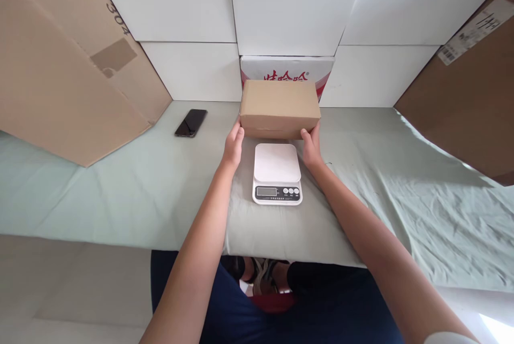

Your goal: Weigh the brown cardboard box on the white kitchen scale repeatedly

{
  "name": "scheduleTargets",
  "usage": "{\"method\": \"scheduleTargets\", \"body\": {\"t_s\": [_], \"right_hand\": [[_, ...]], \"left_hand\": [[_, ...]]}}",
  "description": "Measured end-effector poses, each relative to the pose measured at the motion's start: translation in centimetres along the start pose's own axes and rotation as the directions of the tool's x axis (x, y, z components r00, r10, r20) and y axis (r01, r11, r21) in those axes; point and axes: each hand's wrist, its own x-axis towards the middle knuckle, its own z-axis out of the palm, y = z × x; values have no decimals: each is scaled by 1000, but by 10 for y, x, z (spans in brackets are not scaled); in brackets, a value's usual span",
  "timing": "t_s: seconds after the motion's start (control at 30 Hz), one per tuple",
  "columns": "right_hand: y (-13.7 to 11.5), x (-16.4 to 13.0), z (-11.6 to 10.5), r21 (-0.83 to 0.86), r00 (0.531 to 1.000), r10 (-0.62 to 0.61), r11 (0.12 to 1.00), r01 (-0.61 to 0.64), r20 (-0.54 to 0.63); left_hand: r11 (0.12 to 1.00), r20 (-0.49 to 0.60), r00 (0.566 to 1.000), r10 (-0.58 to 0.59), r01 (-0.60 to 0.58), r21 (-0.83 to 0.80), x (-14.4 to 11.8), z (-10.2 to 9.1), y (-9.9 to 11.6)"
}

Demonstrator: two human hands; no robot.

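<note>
A closed brown cardboard box (280,106) sits at the middle back of the cloth-covered table (120,194). My left hand (233,147) presses against its lower left corner and my right hand (311,146) against its lower right corner, so both hands grip it from the sides. Just in front of the box, between my wrists, stands a white digital kitchen scale (277,173) with a blank display and nothing on its plate.
A black phone (191,122) lies flat at the back left. Large cardboard sheets lean at the left (60,66) and right (469,87). White panels form the back wall, with a white box with red print (287,70) behind the brown box.
</note>
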Motion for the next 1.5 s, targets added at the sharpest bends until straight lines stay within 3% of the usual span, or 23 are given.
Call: {"method": "scheduleTargets", "body": {"t_s": [0.2,0.33,0.47,0.7,1.5], "right_hand": [[-25,-41,-10,16,988,-151,988,151,-19],[-37,-75,-15,52,994,-98,994,101,-53],[-44,-90,-18,73,996,-49,996,55,-71],[-42,-93,-18,85,998,19,996,-14,-56],[-48,-101,-20,-8,997,20,1000,-21,-75]], "left_hand": [[993,-3,993,115,-115,-32,-48,5,33],[989,11,991,136,-135,-63,-86,5,43],[991,18,994,107,-105,-78,-107,2,45],[997,16,1000,13,-12,-79,-110,1,39],[999,21,1000,-9,9,-33,-123,-3,40]]}}
